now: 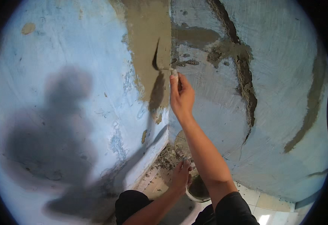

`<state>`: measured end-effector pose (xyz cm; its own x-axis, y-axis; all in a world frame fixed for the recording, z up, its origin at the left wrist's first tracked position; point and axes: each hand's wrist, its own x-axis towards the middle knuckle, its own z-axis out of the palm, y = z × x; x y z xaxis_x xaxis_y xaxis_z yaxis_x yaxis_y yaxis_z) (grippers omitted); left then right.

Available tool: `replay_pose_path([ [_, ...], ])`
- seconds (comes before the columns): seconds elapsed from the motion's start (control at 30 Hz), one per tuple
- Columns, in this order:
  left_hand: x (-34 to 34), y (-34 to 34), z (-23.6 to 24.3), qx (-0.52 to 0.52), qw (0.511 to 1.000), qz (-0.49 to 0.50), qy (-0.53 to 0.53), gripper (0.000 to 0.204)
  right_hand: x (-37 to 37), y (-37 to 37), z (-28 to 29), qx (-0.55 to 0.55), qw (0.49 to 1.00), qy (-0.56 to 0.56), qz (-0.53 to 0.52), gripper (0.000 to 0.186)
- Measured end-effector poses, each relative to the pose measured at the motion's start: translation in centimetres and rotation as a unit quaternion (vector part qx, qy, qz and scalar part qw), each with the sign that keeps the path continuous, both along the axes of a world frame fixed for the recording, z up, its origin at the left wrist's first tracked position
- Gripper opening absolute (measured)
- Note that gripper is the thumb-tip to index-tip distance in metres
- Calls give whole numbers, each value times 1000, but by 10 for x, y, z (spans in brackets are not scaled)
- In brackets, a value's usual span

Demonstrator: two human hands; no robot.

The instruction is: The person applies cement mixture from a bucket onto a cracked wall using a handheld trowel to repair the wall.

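Observation:
Up at the inside corner of the wall, my right hand [182, 95] is closed on the handle of a trowel [156, 56]. Its thin blade shows almost edge-on against a strip of grey-brown mortar [143, 41] on the left wall. Lower down, near the floor, my left hand [180, 177] is closed around the handle of a second tool. That tool's mortar-smeared, flat blade [181, 143] points up toward the corner; its exact kind is unclear. Right beside this hand, partly behind my right forearm, stands a bucket [198, 188] with dark wet-looking contents.
The right wall [284, 75] carries a long open crack [244, 75] and darker mortar patches, one a curved strip [310, 112]. Crumbs of debris [164, 157] lie along the foot of the corner. Pale floor tiles [248, 197] show at lower right. Shadows cover much of the blue left wall [77, 45].

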<state>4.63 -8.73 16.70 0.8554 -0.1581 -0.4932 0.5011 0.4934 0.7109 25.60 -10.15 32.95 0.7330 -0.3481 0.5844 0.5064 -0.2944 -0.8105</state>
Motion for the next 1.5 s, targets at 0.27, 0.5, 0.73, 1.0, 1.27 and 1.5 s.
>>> replay_pose_path([
  [0.27, -2, 1, 18, -5, 1000, 6, 18, 22, 8, -17, -6, 28, 999, -14, 10, 38],
  [0.5, 2, 1, 14, -11, 1000, 1, 18, 15, -4, 4, -19, -28, 1000, -3, -3, 36],
  [0.73, 3, -1, 10, -6, 1000, 3, 30, 12, -6, -2, -33, 6, 998, -56, -2, 36],
  [1.0, 8, 6, -8, -23, 1000, 13, 5, 23, -31, 18, -34, -54, 997, -44, 12, 35],
  [1.27, 6, 0, 1, -33, 999, 14, 7, 18, -24, 9, -26, 10, 996, -93, 10, 31],
  [1.5, 4, 9, -12, -76, 996, -7, -34, 21, -66, 43, -62, -13, 985, -114, 132, 32],
])
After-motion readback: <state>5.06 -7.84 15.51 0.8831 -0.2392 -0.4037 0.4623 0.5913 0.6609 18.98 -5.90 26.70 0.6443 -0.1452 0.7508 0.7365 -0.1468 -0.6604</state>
